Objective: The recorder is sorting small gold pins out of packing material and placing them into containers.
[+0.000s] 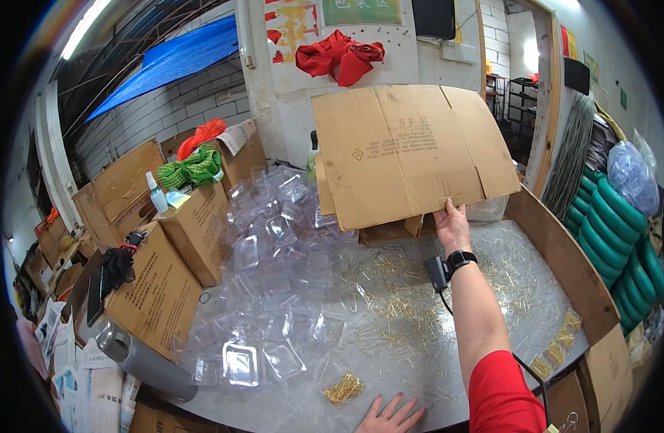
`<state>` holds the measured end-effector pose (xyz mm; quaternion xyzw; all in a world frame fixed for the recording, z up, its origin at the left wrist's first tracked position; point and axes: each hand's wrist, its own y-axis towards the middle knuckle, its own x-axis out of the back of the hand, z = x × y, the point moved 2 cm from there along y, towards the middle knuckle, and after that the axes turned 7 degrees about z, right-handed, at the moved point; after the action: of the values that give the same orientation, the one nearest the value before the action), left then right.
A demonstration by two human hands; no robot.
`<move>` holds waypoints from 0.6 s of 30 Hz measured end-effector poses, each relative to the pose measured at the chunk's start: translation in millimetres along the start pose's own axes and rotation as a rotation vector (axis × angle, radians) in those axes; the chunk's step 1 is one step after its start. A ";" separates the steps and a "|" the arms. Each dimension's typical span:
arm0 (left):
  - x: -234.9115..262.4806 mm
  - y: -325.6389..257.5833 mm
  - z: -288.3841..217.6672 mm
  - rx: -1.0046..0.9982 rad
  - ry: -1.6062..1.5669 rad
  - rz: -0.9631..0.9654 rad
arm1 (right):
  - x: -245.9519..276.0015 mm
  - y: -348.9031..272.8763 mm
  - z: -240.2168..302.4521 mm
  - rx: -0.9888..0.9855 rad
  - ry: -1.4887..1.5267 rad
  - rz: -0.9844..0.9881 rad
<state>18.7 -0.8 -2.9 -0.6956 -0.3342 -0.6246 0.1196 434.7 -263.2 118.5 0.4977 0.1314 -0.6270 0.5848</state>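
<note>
My right hand [453,228] reaches over the table and pinches the near edge of a folded sheet of brown cardboard [411,155], thumb and fingers closed on it. The cardboard is tilted up, its printed side facing me. My left hand [391,416] lies flat at the table's front edge, fingers spread, holding nothing. Just left of it sits a small pile of gold wire pins [343,389] in what looks like a clear box. Many loose gold and silver pins [404,310] are strewn over the grey tabletop below the cardboard.
Clear plastic boxes [274,267] heap up on the table's left half. Cartons [155,289] and a grey bottle [141,361] stand along the left side. Filled boxes of gold pins [556,351] lie at the right edge, by a cardboard wall [570,263]. Green coils [610,231] are stacked beyond.
</note>
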 end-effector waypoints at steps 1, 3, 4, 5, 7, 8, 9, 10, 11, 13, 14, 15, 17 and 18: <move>0.1 0.3 0.0 -0.002 -0.001 0.000 | 1.9 -0.5 -0.5 -0.005 0.029 -0.008; 0.9 0.7 -0.7 0.012 -0.022 0.029 | 4.1 -4.4 -1.8 -0.002 0.060 -0.013; 2.5 0.6 -1.6 0.012 -0.021 0.029 | 4.0 -7.5 -2.8 -0.001 0.092 -0.017; 5.2 0.6 -2.2 0.015 -0.010 0.035 | 2.8 -11.0 -3.6 0.000 0.095 -0.015; 17.9 2.0 -6.6 0.011 0.002 0.043 | 7.9 -20.3 -6.0 -0.030 0.111 -0.050; 26.2 2.4 -9.6 0.050 -0.074 0.042 | 8.7 -25.6 -6.9 -0.026 0.115 -0.048; 31.4 1.7 -12.1 0.087 -0.157 0.048 | 14.3 -32.6 -8.5 -0.041 0.135 -0.052; 28.0 -1.0 -11.6 0.084 -0.158 0.053 | 19.3 -38.7 -9.3 -0.057 0.156 -0.056; 21.2 -3.8 -7.1 0.075 -0.165 -0.005 | 23.5 -43.3 -8.3 -0.065 0.162 -0.033; 11.5 -9.4 -2.7 0.064 -0.165 -0.058 | 28.6 -56.1 -1.4 -0.082 0.185 -0.042; 8.5 -12.0 0.1 0.059 -0.190 -0.133 | 30.9 -62.8 0.7 -0.104 0.204 -0.047; 13.1 -13.7 -0.5 0.056 -0.212 -0.210 | 29.8 -68.5 2.2 -0.105 0.211 -0.048; 21.1 -18.2 -0.3 0.113 -0.317 -0.259 | 28.0 -80.8 4.4 -0.126 0.249 -0.016; 25.8 -20.7 1.9 0.169 -0.427 -0.313 | 28.2 -88.9 4.6 -0.128 0.255 -0.020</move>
<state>7.4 23.9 16.0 -0.7390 -0.5064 -0.4444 0.0061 360.9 -258.6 61.7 0.5336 0.2493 -0.5547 0.5877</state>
